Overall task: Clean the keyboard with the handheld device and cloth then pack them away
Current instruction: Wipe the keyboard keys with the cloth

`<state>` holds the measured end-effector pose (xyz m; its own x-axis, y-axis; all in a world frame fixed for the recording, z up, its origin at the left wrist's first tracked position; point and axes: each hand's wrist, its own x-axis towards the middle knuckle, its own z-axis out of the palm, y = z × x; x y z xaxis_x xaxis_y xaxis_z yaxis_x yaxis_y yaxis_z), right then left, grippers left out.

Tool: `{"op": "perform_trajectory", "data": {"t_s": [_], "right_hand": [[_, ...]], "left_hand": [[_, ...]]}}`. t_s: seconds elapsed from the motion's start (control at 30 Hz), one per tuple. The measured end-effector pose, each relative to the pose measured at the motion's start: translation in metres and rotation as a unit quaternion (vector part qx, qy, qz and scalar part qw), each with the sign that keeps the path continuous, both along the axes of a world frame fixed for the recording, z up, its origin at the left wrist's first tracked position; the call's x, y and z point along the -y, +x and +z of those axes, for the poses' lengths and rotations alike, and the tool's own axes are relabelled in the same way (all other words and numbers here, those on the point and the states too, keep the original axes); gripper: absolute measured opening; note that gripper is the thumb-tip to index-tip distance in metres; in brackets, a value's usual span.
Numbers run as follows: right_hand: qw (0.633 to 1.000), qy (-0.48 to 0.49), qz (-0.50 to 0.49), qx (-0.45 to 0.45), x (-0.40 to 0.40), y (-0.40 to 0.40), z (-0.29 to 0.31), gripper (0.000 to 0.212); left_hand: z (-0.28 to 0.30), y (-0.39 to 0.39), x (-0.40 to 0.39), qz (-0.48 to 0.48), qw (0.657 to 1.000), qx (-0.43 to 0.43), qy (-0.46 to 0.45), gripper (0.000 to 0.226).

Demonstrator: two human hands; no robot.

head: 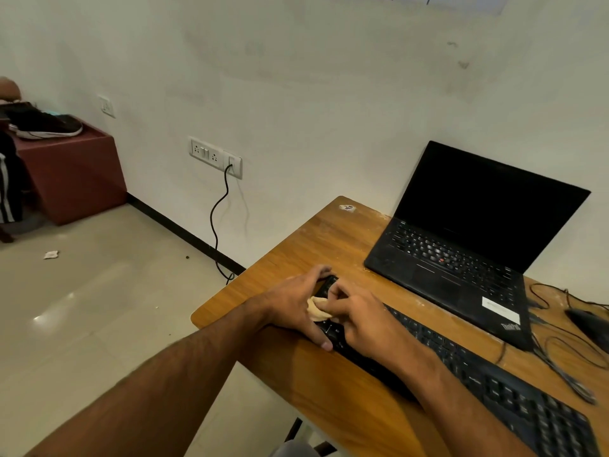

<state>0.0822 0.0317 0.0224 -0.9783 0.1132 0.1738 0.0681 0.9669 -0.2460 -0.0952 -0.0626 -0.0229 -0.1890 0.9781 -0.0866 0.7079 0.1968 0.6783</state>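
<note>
A long black keyboard [487, 380] lies slantwise on the wooden table [316, 239]. Its left end is under both my hands. My left hand [296, 301] grips that end, fingers wrapped over the far and near edges. My right hand [359, 315] presses a small crumpled beige cloth [316, 309] onto the keys at the left end, fingers closed on it. Only a bit of the cloth shows between my hands. No handheld device is in view.
An open black laptop [461, 252] with a dark screen stands behind the keyboard. A black mouse [590, 324] and tangled cables [560, 367] lie at the right. A wall socket with a plugged-in cable [230, 166] is to the left, and a maroon cabinet [72, 173] holding shoes stands far left.
</note>
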Motion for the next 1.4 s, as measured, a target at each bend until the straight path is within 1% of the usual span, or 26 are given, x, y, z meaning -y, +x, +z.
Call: {"op": "perform_trajectory", "data": {"t_s": [0.1,0.17,0.27,0.4,0.47,0.57,0.67,0.77,0.9,1.03,1.13,1.2,1.3,1.4], "right_hand": [[1.000,-0.002,0.013,0.014,-0.007,0.012,0.001,0.038],[1.000,-0.011,0.001,0.005,-0.010,0.023,-0.001,0.039],[0.998,-0.052,-0.032,-0.024,-0.010,0.027,-0.007,0.040],[0.989,-0.082,-0.069,-0.098,0.007,-0.007,-0.019,0.037],[0.984,-0.106,-0.090,-0.107,0.012,-0.026,-0.018,0.034],[0.989,-0.109,-0.070,-0.070,0.007,-0.024,-0.012,0.034],[0.997,-0.064,-0.029,-0.013,0.000,0.005,-0.004,0.035],[0.998,-0.054,-0.033,0.026,-0.006,0.033,0.005,0.034],[0.995,-0.062,-0.073,-0.006,-0.004,0.042,0.002,0.037],[0.991,-0.053,-0.111,-0.057,0.012,0.016,-0.008,0.032],[0.983,-0.070,-0.148,-0.084,0.013,-0.005,-0.009,0.030],[0.985,-0.070,-0.138,-0.073,0.010,-0.009,-0.008,0.030],[0.993,-0.043,-0.111,-0.018,0.004,0.007,-0.004,0.035],[0.989,-0.038,-0.142,0.028,-0.013,0.037,0.002,0.039]], "left_hand": [[0.000,0.000,-0.001,0.002,1.000,-0.009,0.001,0.146],[-0.002,0.000,-0.002,0.007,1.000,-0.010,-0.001,0.147],[-0.004,0.000,-0.004,0.005,1.000,-0.019,0.006,0.147],[-0.002,0.000,-0.003,-0.009,1.000,-0.019,0.012,0.148],[-0.002,-0.002,-0.001,-0.009,1.000,-0.008,0.019,0.145],[-0.004,-0.003,0.000,-0.010,1.000,-0.002,0.017,0.145],[-0.004,-0.002,-0.002,-0.012,1.000,-0.007,0.014,0.146],[-0.005,-0.002,-0.004,-0.004,1.000,-0.014,0.011,0.144],[-0.003,0.000,-0.006,-0.002,1.000,-0.025,-0.002,0.142],[-0.001,0.004,-0.009,-0.033,0.996,-0.079,-0.001,0.145],[0.000,0.005,-0.012,-0.038,0.995,-0.087,-0.011,0.152],[0.000,0.004,-0.013,-0.029,0.996,-0.084,-0.007,0.151],[-0.002,0.003,-0.014,-0.008,0.996,-0.088,0.008,0.150],[-0.003,0.003,-0.016,-0.004,0.996,-0.093,0.012,0.148]]}}
